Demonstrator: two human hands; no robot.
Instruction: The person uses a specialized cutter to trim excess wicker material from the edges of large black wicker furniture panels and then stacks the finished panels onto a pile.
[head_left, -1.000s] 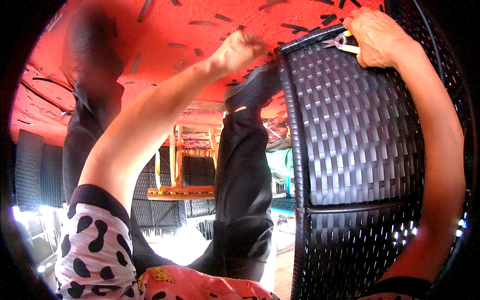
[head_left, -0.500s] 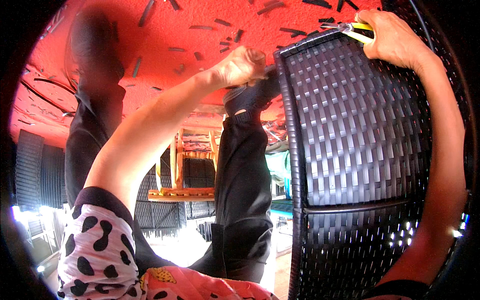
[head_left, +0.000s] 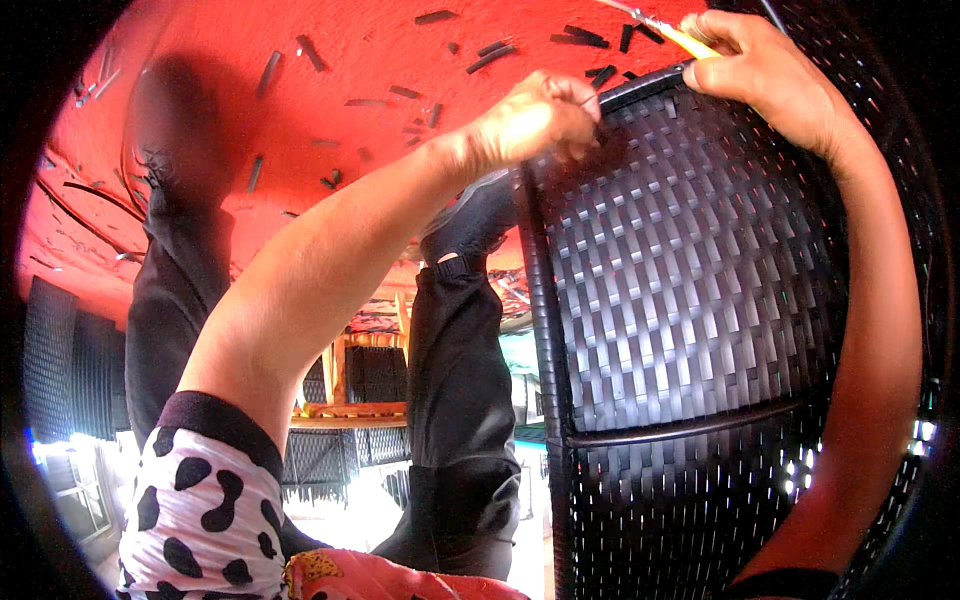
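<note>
A black woven rattan panel [head_left: 660, 270] with a smooth wrapped rim fills the right side. My left hand [head_left: 545, 118] is over its top left corner, fingers curled together and slightly blurred; whether a strip is pinched in them is hidden. My right hand [head_left: 775, 85] reaches around the panel's right side to the top edge. It grips yellow-handled pliers [head_left: 688, 40], whose metal jaws point up and left past the rim, with the tip near the picture's upper edge.
Short black strip offcuts [head_left: 490, 58] are strewn over the red floor covering [head_left: 370, 60]. My legs in black trousers [head_left: 455, 370] stretch forward, the right one beside the panel. Farther off are a wooden stool [head_left: 365, 410] and more dark woven pieces [head_left: 50, 350].
My left hand has moved right, from beside the panel's corner to over it. The pliers have swung up beyond the rim in my right hand. The panel appears farther left in view.
</note>
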